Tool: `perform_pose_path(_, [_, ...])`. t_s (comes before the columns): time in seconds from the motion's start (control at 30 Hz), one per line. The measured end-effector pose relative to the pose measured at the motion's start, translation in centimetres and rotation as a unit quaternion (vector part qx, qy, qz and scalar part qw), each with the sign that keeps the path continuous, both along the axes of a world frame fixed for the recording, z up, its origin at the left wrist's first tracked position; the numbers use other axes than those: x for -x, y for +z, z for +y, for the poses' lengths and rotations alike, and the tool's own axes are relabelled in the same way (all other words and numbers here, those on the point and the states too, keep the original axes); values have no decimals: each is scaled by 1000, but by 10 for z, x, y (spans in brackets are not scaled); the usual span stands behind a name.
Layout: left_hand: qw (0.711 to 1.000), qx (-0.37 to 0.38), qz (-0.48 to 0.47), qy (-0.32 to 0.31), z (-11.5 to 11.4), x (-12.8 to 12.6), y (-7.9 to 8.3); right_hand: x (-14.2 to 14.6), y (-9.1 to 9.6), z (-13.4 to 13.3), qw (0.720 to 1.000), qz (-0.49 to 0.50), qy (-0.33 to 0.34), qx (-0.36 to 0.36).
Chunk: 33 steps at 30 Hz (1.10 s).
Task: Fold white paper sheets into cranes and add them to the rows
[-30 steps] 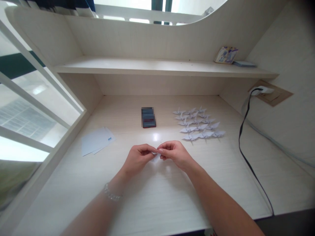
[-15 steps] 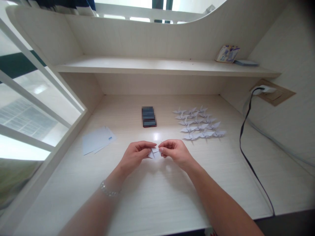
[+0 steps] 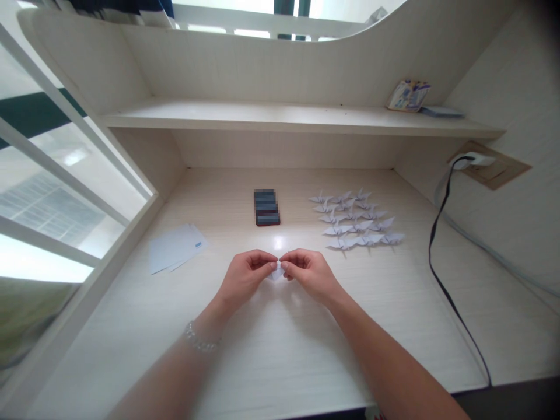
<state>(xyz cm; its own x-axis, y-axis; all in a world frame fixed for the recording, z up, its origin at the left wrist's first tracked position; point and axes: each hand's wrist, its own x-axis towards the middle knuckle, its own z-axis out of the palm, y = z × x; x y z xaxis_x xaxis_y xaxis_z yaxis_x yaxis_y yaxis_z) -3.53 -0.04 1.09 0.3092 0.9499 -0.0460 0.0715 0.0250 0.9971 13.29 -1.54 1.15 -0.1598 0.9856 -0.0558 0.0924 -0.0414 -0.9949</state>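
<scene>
Between my hands is a small piece of folded white paper (image 3: 275, 273), partly hidden by the fingers. My left hand (image 3: 247, 274) pinches its left side between thumb and fingers. From the right, my right hand (image 3: 310, 273) pinches the other side, its fingertips almost meeting those of the left. Both hands are close above the pale desk (image 3: 280, 350). Several white paper cranes (image 3: 354, 221) stand in rows beyond my right hand. Off to the left lie a few white paper sheets (image 3: 177, 249), overlapping, with a small blue mark on the top one.
A dark, pixelated rectangular object (image 3: 266, 207) lies behind my hands. Above the desk runs a shelf (image 3: 262, 114), bearing a small colourful packet (image 3: 409, 95) at its right. A black cable (image 3: 433, 262) hangs from the wall socket (image 3: 490, 166) and crosses the desk's right side.
My fingertips have come closer together on the folded paper, and less of it shows. The whole view has shifted slightly; the cranes and sheets lie as before.
</scene>
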Motion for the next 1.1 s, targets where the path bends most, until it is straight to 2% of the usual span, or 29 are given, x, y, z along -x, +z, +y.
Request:
perform_pose_path(0.23, [998, 37, -54, -8, -1, 0, -1, 1, -1, 2, 999, 25, -24, 8])
perform_pose_path(0.37, [998, 32, -53, -9, -1, 0, -4, 0, -2, 3, 999, 31, -30, 12])
perform_pose_path(0.5, [997, 45, -67, -2, 0, 0, -5, 0, -1, 2, 999, 30, -27, -6])
perform_pose_path(0.73, [990, 86, -109, -24, 0, 0, -3, 2, -2, 0, 998, 15, -46, -32])
perform_pose_path(0.9, [995, 63, -71, 19, -1, -3, -4, 4, -4, -1, 998, -5, -43, -51])
perform_pose_path(1.1, [996, 25, -49, 65, 1, 1, -6, 1, -4, 3, 998, 57, -36, 8])
